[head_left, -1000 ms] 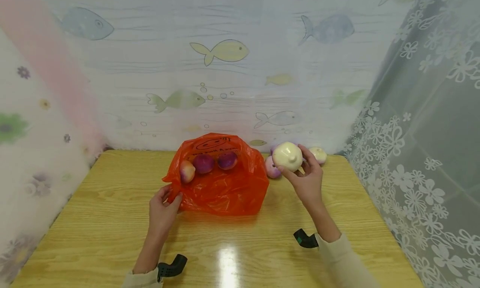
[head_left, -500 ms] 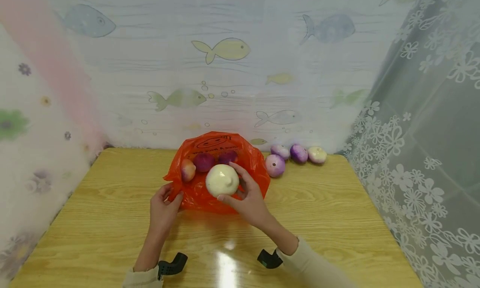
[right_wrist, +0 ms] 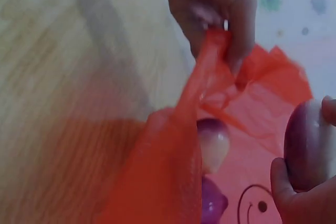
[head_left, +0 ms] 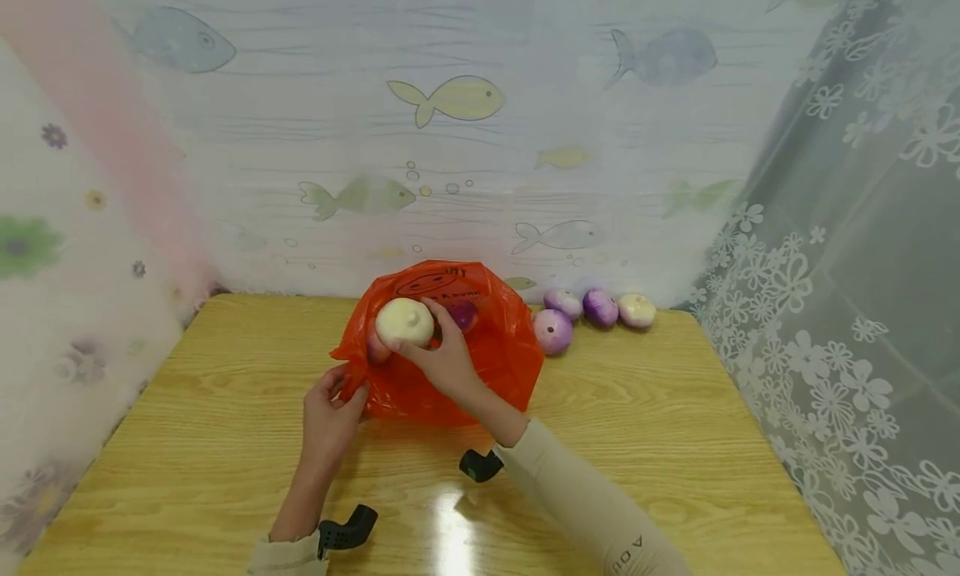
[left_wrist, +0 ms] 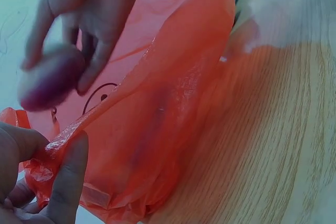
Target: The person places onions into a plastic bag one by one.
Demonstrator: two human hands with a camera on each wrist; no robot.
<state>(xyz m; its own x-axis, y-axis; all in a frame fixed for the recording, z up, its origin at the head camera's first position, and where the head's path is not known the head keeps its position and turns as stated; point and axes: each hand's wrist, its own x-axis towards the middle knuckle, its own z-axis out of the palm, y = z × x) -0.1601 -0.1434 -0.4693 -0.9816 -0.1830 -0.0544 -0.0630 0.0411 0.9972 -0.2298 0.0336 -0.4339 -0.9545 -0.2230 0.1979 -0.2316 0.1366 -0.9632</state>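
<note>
My right hand [head_left: 446, 355] grips a pale onion [head_left: 403, 322] over the mouth of a red plastic bag [head_left: 435, 401]. Purple shows on this onion's other side in the right wrist view. At the bag's left edge, my left hand [head_left: 330, 413] pinches the plastic between thumb and fingers. A purple onion [head_left: 463, 315] lies inside the bag, right of the held one. Another onion [head_left: 378, 348] in the bag is mostly covered by the held one. From the right wrist, a purple-and-white onion [right_wrist: 215, 145] and a purple onion [right_wrist: 211, 203] appear within the bag.
Several onions [head_left: 552, 332] sit on the wooden table [head_left: 187, 409] to the right of the bag, near the back edge. A fish-patterned curtain [head_left: 465, 167] hangs behind the table. A lace curtain [head_left: 840, 334] hangs along the right side.
My right hand has carried the pale onion leftward from beside the loose onions to over the bag, then farther back and left. The left hand keeps its hold on the bag's edge.
</note>
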